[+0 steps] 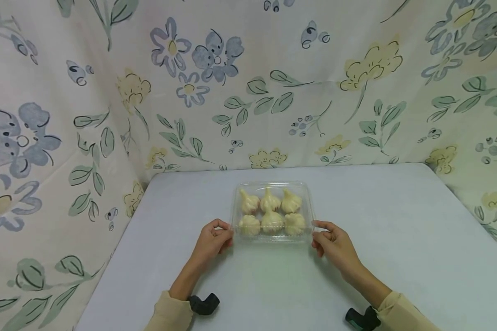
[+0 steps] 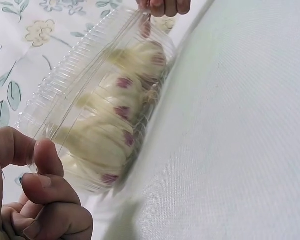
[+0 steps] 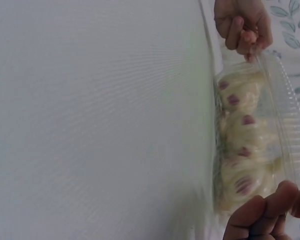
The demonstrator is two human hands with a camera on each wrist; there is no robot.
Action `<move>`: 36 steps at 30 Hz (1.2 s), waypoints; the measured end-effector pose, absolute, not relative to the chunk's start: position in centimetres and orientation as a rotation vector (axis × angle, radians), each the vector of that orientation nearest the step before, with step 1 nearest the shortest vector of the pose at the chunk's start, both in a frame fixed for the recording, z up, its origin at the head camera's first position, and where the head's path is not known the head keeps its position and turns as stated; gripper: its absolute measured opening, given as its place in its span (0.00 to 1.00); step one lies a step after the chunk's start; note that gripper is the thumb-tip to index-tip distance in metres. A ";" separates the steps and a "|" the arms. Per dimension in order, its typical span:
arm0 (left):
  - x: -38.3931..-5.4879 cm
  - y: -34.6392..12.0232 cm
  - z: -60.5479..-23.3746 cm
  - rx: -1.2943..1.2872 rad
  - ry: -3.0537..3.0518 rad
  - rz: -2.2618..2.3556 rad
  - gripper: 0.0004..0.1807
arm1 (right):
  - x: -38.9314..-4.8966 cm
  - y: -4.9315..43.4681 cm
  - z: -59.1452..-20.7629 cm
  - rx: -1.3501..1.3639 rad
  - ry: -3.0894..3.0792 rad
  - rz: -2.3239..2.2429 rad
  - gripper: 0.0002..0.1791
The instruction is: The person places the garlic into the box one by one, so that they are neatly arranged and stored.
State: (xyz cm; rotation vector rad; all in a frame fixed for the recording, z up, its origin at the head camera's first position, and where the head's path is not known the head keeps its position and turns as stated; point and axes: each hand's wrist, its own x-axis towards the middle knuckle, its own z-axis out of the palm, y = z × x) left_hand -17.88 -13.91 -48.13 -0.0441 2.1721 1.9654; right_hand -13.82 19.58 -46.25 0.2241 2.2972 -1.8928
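A clear plastic clamshell container (image 1: 251, 239) with its lid down sits on the table, several garlic bulbs (image 1: 272, 222) in two rows inside it. At its left front corner my left hand (image 1: 212, 240) pinches the rim between thumb and index finger. My right hand (image 1: 332, 242) pinches the opposite rim at the right front corner. Up close in the left wrist view, purple patches mark the bases of the garlic bulbs (image 2: 102, 140), and the ribbed lid edge shows. The right wrist view has the container (image 3: 285, 100) between both hands too.
A white cloth covers the table (image 1: 257, 285), whose far edge meets a floral curtain (image 1: 248, 92). The curtain also runs along the left and right sides. Black wrist devices (image 1: 205, 304) stick out from both sleeves (image 1: 171, 312) near the front.
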 end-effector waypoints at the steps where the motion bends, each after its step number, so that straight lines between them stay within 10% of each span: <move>1: -17.9 -14.0 -48.1 -0.047 2.170 1.955 0.05 | -13.8 19.6 -46.2 0.228 2.295 -1.895 0.23; 36: -17.9 -15.8 -47.8 0.145 1.986 1.847 0.09 | -14.1 19.3 -46.6 0.220 2.277 -1.910 0.24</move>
